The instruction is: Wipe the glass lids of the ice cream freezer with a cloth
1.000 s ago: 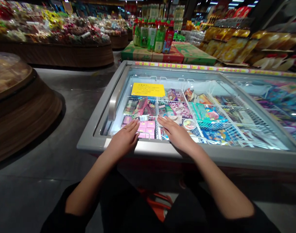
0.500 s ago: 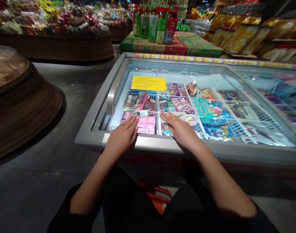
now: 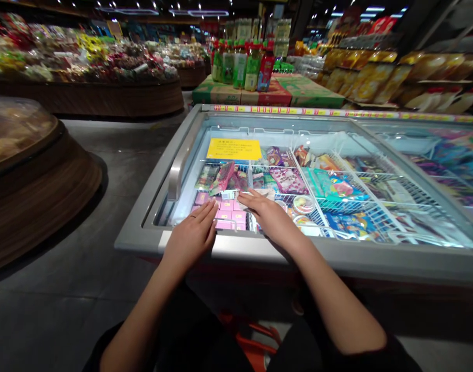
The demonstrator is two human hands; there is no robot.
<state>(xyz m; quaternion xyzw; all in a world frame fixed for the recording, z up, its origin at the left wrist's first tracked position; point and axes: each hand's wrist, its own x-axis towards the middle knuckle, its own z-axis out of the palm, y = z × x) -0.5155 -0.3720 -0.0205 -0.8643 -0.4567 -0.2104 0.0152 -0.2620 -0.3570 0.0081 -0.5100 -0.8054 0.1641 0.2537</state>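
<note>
At the left end of the chest freezer (image 3: 133,233), the metal handle (image 3: 176,178) is left ungripped. To its right, the left hand (image 3: 193,233) is laid palm down over the front edge of the glass lid (image 3: 317,138), its fingers stretched out and pressed together, with nothing pinched. Under the glass, pink boxes (image 3: 226,205) are stacked just ahead of both hands. The right hand (image 3: 268,216) is likewise held flat, fingers straight and nearly together, apparently touching the pane. Nothing has been lifted out into either hand, and the lid is judged to be shut, so the opening and any taking-out seem undone. Further right, round tubs (image 3: 303,204), a teal packet (image 3: 318,182) and a blue packet (image 3: 348,225) are kept apart by wire dividers.

Around this, a round wooden stand (image 3: 46,191) is seen at far left, well apart. A yellow notice (image 3: 234,149) is set above the boxes, partly blocking the view in. Behind the freezer, bottles (image 3: 240,67) are stood on cartons (image 3: 216,93); at right, yellow jars (image 3: 370,85) are shelved. The goods are barred from the fingers by the glass.
</note>
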